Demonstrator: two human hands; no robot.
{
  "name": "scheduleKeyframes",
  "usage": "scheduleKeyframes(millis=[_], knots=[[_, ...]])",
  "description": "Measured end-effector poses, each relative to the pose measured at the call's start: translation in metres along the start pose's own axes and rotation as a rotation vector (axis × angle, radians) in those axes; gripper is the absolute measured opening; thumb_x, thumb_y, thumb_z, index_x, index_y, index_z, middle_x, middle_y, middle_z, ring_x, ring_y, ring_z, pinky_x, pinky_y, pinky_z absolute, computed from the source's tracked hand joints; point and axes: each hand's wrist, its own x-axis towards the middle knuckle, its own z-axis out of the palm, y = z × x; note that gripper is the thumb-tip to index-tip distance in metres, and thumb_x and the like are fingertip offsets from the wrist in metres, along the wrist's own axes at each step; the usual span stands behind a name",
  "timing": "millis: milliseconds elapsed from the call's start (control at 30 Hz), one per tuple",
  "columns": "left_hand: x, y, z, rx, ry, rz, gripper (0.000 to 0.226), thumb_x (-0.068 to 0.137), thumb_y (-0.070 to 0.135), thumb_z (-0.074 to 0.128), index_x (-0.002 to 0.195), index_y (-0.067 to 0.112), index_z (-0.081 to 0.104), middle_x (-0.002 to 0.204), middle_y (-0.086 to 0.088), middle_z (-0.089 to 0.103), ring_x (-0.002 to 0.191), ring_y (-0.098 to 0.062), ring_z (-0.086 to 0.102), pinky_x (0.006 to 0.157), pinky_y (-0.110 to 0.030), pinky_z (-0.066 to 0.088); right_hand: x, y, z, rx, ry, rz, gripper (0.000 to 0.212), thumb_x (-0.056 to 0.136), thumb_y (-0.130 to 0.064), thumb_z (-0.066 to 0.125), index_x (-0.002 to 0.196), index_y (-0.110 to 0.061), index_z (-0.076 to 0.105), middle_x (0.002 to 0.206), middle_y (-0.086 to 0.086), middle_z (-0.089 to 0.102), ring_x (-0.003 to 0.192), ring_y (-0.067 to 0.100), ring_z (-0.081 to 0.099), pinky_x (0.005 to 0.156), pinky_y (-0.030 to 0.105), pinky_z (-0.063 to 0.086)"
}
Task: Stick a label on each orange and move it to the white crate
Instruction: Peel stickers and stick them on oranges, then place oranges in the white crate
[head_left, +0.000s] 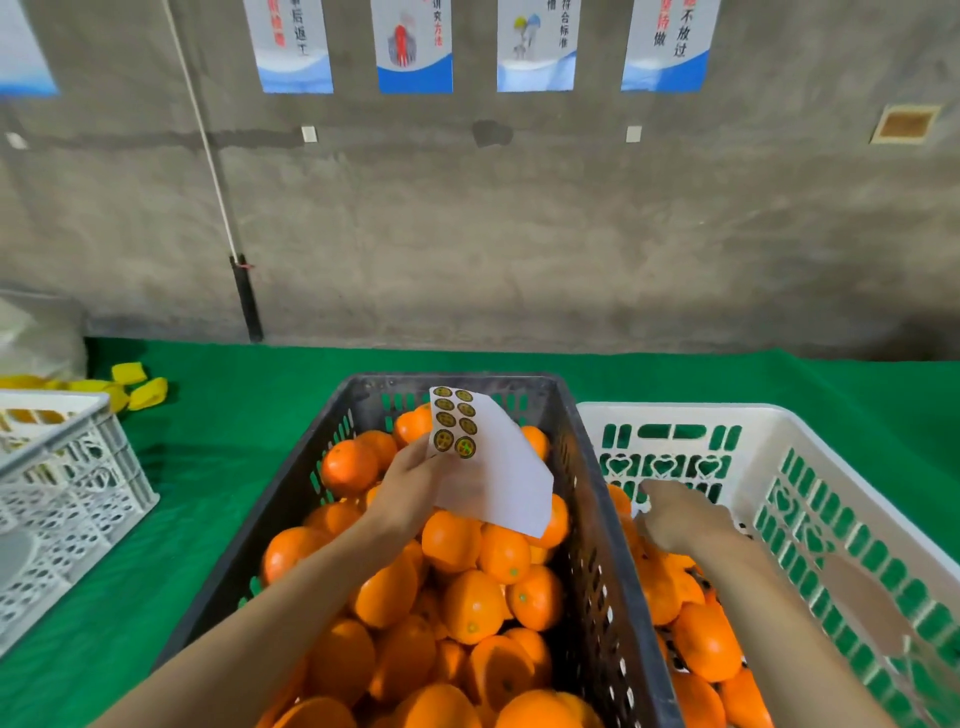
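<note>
A dark grey crate in the middle is heaped with oranges. Above it my left hand grips a white label sheet with several round yellow-green stickers at its top left. To the right stands the white crate, holding several oranges along its left side. My right hand reaches into the white crate, palm down over those oranges; its fingers are blurred and I cannot tell whether they hold anything.
A green cloth covers the table. Another white crate sits at the left edge, with yellow pieces behind it. A concrete wall with posters runs along the back.
</note>
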Motion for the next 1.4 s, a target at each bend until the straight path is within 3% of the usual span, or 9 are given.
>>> scheduleKeyframes(millis=[133, 300, 500, 733, 933, 1000, 1133, 1233, 1400], knots=[[-0.002, 0.003, 0.002, -0.026, 0.004, 0.001, 0.017, 0.105, 0.026, 0.047, 0.116, 0.035, 0.056, 0.112, 0.022, 0.063, 0.105, -0.004, 0.059, 0.069, -0.011, 0.047, -0.016, -0.02, -0.015, 0.12, 0.438, -0.09, 0.036, 0.096, -0.016, 0.048, 0.131, -0.013, 0.058, 0.121, 0.011, 0.062, 0.104, 0.032, 0.059, 0.084, 0.041, 0.052], [-0.003, 0.005, 0.004, -0.024, 0.003, -0.017, 0.017, 0.104, 0.023, 0.048, 0.107, 0.036, 0.058, 0.107, 0.023, 0.064, 0.101, -0.003, 0.061, 0.062, -0.006, 0.049, -0.049, -0.062, -0.024, 0.345, 0.748, -0.511, 0.024, 0.09, -0.007, 0.059, 0.111, -0.012, 0.07, 0.108, 0.007, 0.066, 0.102, 0.029, 0.058, 0.083, 0.038, 0.048], [-0.006, 0.009, 0.003, -0.023, -0.051, 0.019, 0.021, 0.103, 0.018, 0.049, 0.105, 0.032, 0.064, 0.095, 0.025, 0.073, 0.088, 0.007, 0.068, 0.062, -0.006, 0.05, -0.059, -0.117, -0.026, 0.672, 0.458, -0.715, 0.021, 0.089, -0.024, 0.063, 0.106, -0.031, 0.072, 0.105, -0.018, 0.063, 0.102, -0.002, 0.056, 0.088, 0.022, 0.048], [0.003, 0.004, -0.003, -0.025, -0.012, -0.024, 0.021, 0.099, 0.012, 0.055, 0.105, 0.026, 0.069, 0.095, 0.016, 0.075, 0.085, -0.001, 0.07, 0.058, -0.011, 0.052, -0.04, -0.114, -0.005, 0.52, 0.478, -0.647, 0.026, 0.095, -0.029, 0.056, 0.118, -0.027, 0.067, 0.117, -0.011, 0.058, 0.11, 0.006, 0.053, 0.091, 0.024, 0.045], [-0.004, 0.007, 0.007, -0.03, -0.097, -0.063, 0.037, 0.098, 0.013, 0.053, 0.094, 0.04, 0.078, 0.102, 0.01, 0.076, 0.094, -0.013, 0.072, 0.076, -0.025, 0.055, -0.048, -0.115, 0.0, 0.533, 0.522, -0.666, 0.037, 0.092, -0.047, 0.062, 0.119, -0.022, 0.069, 0.115, -0.01, 0.059, 0.108, 0.006, 0.051, 0.09, 0.025, 0.045], [-0.005, 0.008, 0.008, -0.039, -0.111, -0.061, 0.041, 0.097, 0.012, 0.053, 0.089, 0.044, 0.078, 0.099, 0.008, 0.077, 0.091, -0.012, 0.072, 0.072, -0.024, 0.057, -0.048, -0.115, -0.002, 0.554, 0.528, -0.665, 0.039, 0.092, -0.045, 0.064, 0.121, -0.02, 0.069, 0.114, -0.008, 0.06, 0.108, 0.008, 0.052, 0.09, 0.027, 0.046], [-0.004, 0.005, 0.009, -0.01, -0.088, -0.054, 0.02, 0.098, 0.025, 0.057, 0.1, 0.024, 0.077, 0.105, -0.004, 0.076, 0.101, -0.025, 0.071, 0.094, -0.045, 0.055, -0.049, -0.116, -0.005, 0.549, 0.54, -0.716, 0.032, 0.092, -0.031, 0.067, 0.121, -0.019, 0.07, 0.109, -0.006, 0.062, 0.105, 0.013, 0.054, 0.087, 0.03, 0.047], [-0.004, 0.004, 0.01, 0.005, -0.071, -0.038, 0.02, 0.096, 0.041, 0.058, 0.106, 0.028, 0.07, 0.102, 0.004, 0.077, 0.096, -0.017, 0.073, 0.089, -0.04, 0.057, -0.05, -0.115, -0.002, 0.5, 0.552, -0.769, 0.029, 0.093, -0.025, 0.066, 0.12, -0.017, 0.071, 0.115, -0.006, 0.066, 0.107, 0.015, 0.056, 0.088, 0.03, 0.048], [-0.001, 0.002, 0.008, -0.031, -0.038, -0.062, 0.02, 0.097, 0.034, 0.059, 0.107, 0.02, 0.069, 0.099, 0.001, 0.077, 0.091, -0.019, 0.074, 0.085, -0.04, 0.059, -0.054, -0.116, -0.002, 0.427, 0.674, -0.846, 0.026, 0.09, -0.021, 0.067, 0.115, -0.019, 0.074, 0.107, -0.003, 0.074, 0.097, 0.017, 0.068, 0.078, 0.034, 0.058]])
